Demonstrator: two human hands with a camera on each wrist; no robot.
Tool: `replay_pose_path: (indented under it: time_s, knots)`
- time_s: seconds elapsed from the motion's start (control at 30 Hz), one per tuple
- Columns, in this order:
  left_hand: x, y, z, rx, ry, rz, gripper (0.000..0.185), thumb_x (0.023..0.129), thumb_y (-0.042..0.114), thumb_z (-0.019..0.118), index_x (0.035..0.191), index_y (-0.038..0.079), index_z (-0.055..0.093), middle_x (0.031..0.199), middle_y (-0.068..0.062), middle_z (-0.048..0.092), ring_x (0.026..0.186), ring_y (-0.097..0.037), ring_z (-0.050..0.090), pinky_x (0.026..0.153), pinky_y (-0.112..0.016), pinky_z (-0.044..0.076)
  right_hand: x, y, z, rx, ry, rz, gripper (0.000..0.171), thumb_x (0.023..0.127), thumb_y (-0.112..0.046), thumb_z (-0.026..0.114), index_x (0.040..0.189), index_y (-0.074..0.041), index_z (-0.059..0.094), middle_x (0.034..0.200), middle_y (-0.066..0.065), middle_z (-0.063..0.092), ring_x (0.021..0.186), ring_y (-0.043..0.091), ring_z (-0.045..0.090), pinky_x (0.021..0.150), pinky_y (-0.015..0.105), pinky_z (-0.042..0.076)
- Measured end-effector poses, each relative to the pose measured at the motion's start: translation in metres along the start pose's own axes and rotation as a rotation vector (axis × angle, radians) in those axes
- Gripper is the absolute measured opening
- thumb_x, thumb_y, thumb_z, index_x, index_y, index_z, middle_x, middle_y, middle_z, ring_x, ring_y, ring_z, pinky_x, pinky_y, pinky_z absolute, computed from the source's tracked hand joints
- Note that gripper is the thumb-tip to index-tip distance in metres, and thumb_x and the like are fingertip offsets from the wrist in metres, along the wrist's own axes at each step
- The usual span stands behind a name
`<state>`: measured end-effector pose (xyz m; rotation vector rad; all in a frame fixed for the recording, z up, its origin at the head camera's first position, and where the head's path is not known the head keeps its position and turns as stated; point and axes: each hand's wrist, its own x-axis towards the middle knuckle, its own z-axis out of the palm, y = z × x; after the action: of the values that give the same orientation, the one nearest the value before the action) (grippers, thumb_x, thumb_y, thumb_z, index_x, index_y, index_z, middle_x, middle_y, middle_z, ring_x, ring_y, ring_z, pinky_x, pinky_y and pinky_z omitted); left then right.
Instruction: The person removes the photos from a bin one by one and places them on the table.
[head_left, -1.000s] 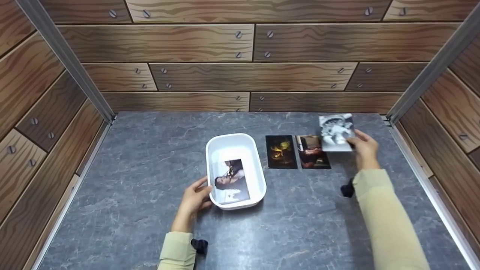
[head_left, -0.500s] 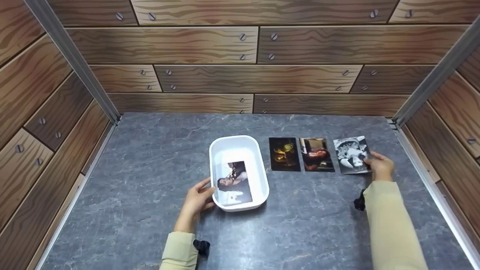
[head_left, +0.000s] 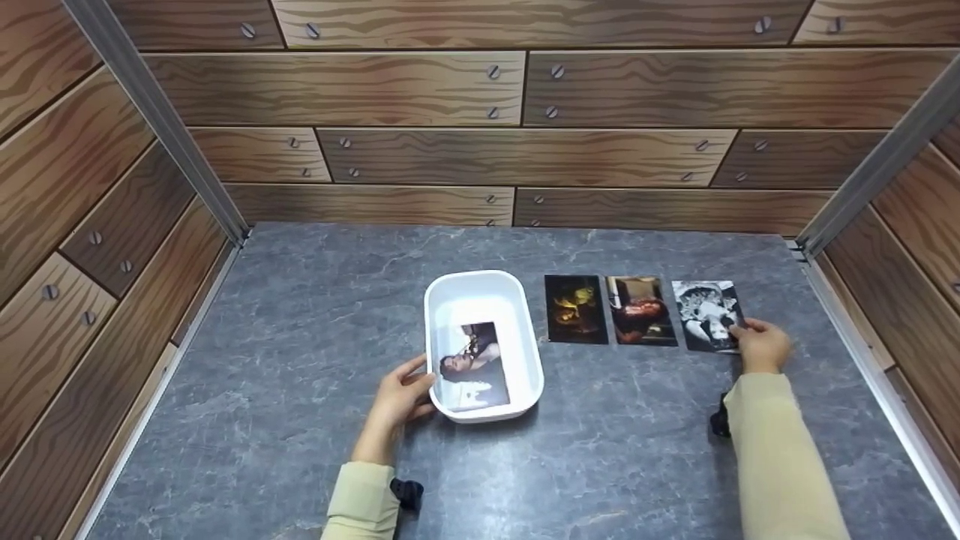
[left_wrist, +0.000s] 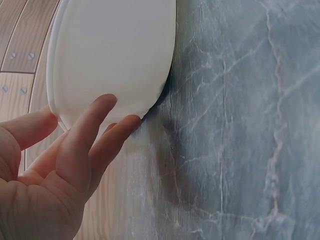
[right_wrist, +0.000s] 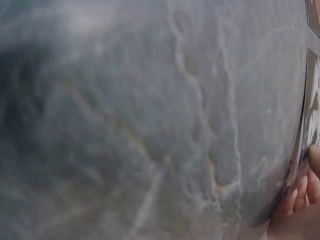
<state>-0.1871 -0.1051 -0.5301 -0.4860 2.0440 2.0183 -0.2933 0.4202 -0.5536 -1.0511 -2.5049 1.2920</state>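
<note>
B&W pic (head_left: 702,304), aloft 1s ago, lay by red pic (head_left: 641,310), R hand (head_left: 765,350) pinching edge; so 3 were laid out. L hand (head_left: 399,394) fingers spread vs tub (head_left: 481,286).

Plank-print walls (head_left: 412,90) and metal posts (head_left: 152,112) mark a booth.

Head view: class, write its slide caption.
Left hand touching a white tub, right hand pinching a monochrome photo beside two color photos.
</note>
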Motion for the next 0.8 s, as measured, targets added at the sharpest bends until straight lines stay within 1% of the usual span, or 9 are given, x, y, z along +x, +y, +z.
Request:
replay_pose_path:
  time_s: [0.07, 0.17, 0.23, 0.3, 0.4, 0.53, 0.7, 0.8]
  knots:
    - [0.0, 0.0, 0.0, 0.0, 0.0, 0.0, 0.051, 0.095, 0.009, 0.059, 0.143, 0.001, 0.044, 0.129, -0.03, 0.056, 0.097, -0.028, 0.068, 0.069, -0.035, 0.061, -0.001, 0.001, 0.001, -0.022, -0.01, -0.005, 0.047, 0.091, -0.02, 0.063, 0.132, 0.003, 0.056, 0.133, 0.023, 0.055, 0.109, 0.03, 0.054, 0.076, 0.022, 0.042]
    - [-0.001, 0.001, 0.0, 0.009, 0.002, 0.0, 0.05, 0.095, 0.009, 0.059, 0.143, 0.001, 0.044, 0.13, -0.031, 0.055, 0.099, -0.03, 0.067, 0.069, -0.035, 0.061, -0.001, 0.002, 0.002, -0.06, -0.023, -0.015, 0.048, 0.092, -0.023, 0.063, 0.132, 0.002, 0.056, 0.133, 0.022, 0.056, 0.113, 0.033, 0.053, 0.09, 0.034, 0.044]
    - [-0.001, 0.001, 0.001, 0.011, -0.003, 0.002, 0.05, 0.096, 0.009, 0.059, 0.143, 0.001, 0.044, 0.13, -0.031, 0.055, 0.101, -0.031, 0.067, 0.07, -0.036, 0.061, -0.001, 0.004, 0.003, -0.082, -0.031, -0.017, 0.048, 0.093, -0.024, 0.061, 0.133, 0.001, 0.055, 0.134, 0.022, 0.055, 0.121, 0.037, 0.048, 0.103, 0.042, 0.038]
    - [-0.001, 0.002, 0.001, 0.013, -0.007, 0.005, 0.05, 0.096, 0.009, 0.059, 0.143, 0.002, 0.044, 0.13, -0.031, 0.055, 0.102, -0.031, 0.067, 0.07, -0.035, 0.061, -0.002, 0.004, 0.002, -0.097, -0.032, -0.029, 0.048, 0.094, -0.023, 0.059, 0.134, 0.003, 0.053, 0.134, 0.023, 0.054, 0.127, 0.041, 0.042, 0.111, 0.046, 0.03]
    - [0.0, 0.002, 0.001, 0.002, -0.015, 0.013, 0.051, 0.096, 0.009, 0.059, 0.143, 0.001, 0.043, 0.129, -0.031, 0.055, 0.101, -0.031, 0.067, 0.07, -0.035, 0.061, -0.003, 0.004, 0.002, -0.125, -0.042, -0.036, 0.051, 0.095, -0.024, 0.057, 0.137, 0.004, 0.049, 0.137, 0.024, 0.051, 0.131, 0.045, 0.032, 0.114, 0.049, 0.022]
    - [0.0, 0.002, 0.001, 0.008, -0.015, 0.023, 0.052, 0.096, 0.009, 0.059, 0.144, 0.001, 0.043, 0.129, -0.031, 0.055, 0.098, -0.028, 0.067, 0.069, -0.035, 0.061, -0.005, 0.0, 0.002, -0.132, -0.05, -0.019, 0.058, 0.095, -0.029, 0.055, 0.142, 0.003, 0.041, 0.144, 0.027, 0.043, 0.134, 0.048, 0.026, 0.115, 0.05, 0.02]
    - [0.0, 0.002, 0.0, 0.042, -0.005, 0.019, 0.052, 0.095, 0.011, 0.06, 0.144, 0.002, 0.043, 0.128, -0.029, 0.057, 0.097, -0.028, 0.068, 0.069, -0.036, 0.061, -0.006, -0.012, 0.002, -0.069, -0.02, 0.044, 0.068, 0.095, -0.034, 0.053, 0.149, 0.001, 0.029, 0.15, 0.03, 0.031, 0.138, 0.048, 0.022, 0.116, 0.052, 0.022]
    - [0.0, 0.0, 0.0, 0.033, 0.004, 0.008, 0.052, 0.095, 0.01, 0.06, 0.143, 0.002, 0.044, 0.126, -0.029, 0.059, 0.097, -0.027, 0.068, 0.069, -0.036, 0.061, -0.006, -0.027, 0.004, -0.015, -0.002, 0.054, 0.074, 0.095, -0.036, 0.054, 0.152, -0.001, 0.023, 0.153, 0.029, 0.026, 0.141, 0.046, 0.02, 0.118, 0.05, 0.021]
